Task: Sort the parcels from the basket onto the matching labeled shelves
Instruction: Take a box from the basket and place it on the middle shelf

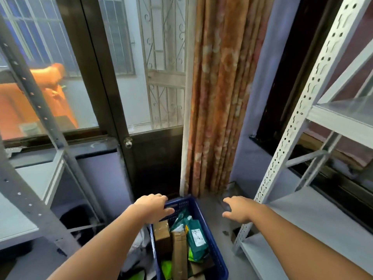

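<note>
A blue plastic basket (217, 257) stands on the floor at the bottom centre. Inside lie several parcels: a green mailer bag with a white label (196, 238), a long brown cardboard box (179, 257) and a smaller brown box (161, 235). My left hand (152, 209) hovers over the basket's far left corner, fingers spread, holding nothing. My right hand (239, 209) hangs over the floor just right of the basket, also empty with fingers apart.
A white metal shelf rack (290, 126) stands on the right, a grey rack (38, 201) on the left. Ahead are a dark framed door (141, 158), a window and an orange patterned curtain (218, 98). Dark items lie under the left rack.
</note>
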A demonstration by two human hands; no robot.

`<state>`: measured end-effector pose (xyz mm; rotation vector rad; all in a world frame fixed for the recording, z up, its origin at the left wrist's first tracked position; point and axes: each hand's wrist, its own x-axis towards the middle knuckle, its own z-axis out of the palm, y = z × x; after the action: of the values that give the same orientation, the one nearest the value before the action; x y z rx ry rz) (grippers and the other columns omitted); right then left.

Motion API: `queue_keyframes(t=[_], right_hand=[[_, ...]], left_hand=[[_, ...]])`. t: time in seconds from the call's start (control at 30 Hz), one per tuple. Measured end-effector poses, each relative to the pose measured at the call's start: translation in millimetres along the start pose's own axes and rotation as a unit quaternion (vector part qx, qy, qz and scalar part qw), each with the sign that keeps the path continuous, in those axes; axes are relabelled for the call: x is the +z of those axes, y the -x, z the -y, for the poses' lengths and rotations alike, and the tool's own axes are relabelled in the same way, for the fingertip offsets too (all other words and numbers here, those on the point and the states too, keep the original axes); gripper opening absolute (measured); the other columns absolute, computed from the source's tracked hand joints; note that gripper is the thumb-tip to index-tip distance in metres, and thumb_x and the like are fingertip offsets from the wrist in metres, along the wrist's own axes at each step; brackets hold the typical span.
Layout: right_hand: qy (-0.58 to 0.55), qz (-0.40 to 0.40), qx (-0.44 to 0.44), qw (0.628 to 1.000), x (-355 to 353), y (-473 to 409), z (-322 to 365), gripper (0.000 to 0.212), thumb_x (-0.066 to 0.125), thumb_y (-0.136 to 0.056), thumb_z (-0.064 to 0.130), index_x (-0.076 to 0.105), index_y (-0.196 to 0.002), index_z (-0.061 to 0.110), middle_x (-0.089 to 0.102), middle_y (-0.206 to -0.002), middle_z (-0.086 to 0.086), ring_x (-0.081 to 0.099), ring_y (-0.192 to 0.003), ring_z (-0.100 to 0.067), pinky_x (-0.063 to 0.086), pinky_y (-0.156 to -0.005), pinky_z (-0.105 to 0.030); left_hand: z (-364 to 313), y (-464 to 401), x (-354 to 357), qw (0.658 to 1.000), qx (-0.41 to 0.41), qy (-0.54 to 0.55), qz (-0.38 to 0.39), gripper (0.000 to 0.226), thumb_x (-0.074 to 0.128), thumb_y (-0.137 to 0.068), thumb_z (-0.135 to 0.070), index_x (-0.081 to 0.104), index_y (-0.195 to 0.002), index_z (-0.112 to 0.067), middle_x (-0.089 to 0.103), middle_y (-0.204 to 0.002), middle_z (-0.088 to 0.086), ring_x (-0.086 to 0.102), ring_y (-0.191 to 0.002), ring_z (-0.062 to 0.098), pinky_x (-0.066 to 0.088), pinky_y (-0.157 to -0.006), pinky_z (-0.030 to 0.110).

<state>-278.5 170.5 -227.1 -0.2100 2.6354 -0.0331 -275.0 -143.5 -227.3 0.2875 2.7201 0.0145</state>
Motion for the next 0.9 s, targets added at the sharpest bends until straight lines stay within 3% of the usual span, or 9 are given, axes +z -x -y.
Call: queue_keyframes(t=[0.23, 0.6, 0.73, 0.9], right_hand=[[-0.002, 0.046, -0.010, 0.999, 22, -56, 8, 0.071, 0.049, -0.096, 0.054, 0.031, -0.157, 0.022, 0.042, -0.157, -0.009, 0.044, -0.140, -0.032, 0.041, -0.110, -0.045], [-0.076, 0.087, 0.025, 0.993, 84, -124, 47, 0.067, 0.050, -0.096, 0.056, 0.038, -0.152, 0.020, 0.048, -0.149, -0.010, 0.049, -0.134, -0.032, 0.043, -0.108, -0.045], [-0.082, 0.123, 0.018, 0.989, 110, -153, 43, 0.064, 0.049, -0.097, 0.053, 0.040, -0.151, 0.018, 0.048, -0.148, -0.011, 0.050, -0.132, -0.032, 0.044, -0.106, -0.043], [-0.118, 0.156, 0.009, 0.981, 162, -202, 35, 0.067, 0.049, -0.099, 0.051, 0.034, -0.155, 0.016, 0.045, -0.149, -0.013, 0.049, -0.132, -0.032, 0.043, -0.106, -0.043]], left_hand=[[23, -51, 19, 0.999, 0.003, 0.015, 0.043, 0.056, 0.042, -0.097, -0.066, 0.055, -0.135, -0.026, 0.062, -0.125, -0.001, 0.061, -0.108, 0.021, 0.050, -0.086, 0.036], [59, -123, 67, 0.991, 0.044, 0.001, 0.123, 0.058, 0.036, -0.102, -0.062, 0.052, -0.138, -0.019, 0.055, -0.140, 0.007, 0.055, -0.127, 0.028, 0.046, -0.101, 0.042], [58, -145, 90, 0.988, 0.043, 0.013, 0.149, 0.052, 0.036, -0.108, -0.051, 0.048, -0.144, -0.017, 0.050, -0.146, 0.010, 0.049, -0.134, 0.031, 0.042, -0.107, 0.044], [57, -200, 149, 0.984, 0.000, 0.067, 0.166, 0.068, 0.038, -0.100, -0.064, 0.041, -0.152, -0.020, 0.047, -0.154, 0.007, 0.047, -0.138, 0.029, 0.040, -0.112, 0.043]])
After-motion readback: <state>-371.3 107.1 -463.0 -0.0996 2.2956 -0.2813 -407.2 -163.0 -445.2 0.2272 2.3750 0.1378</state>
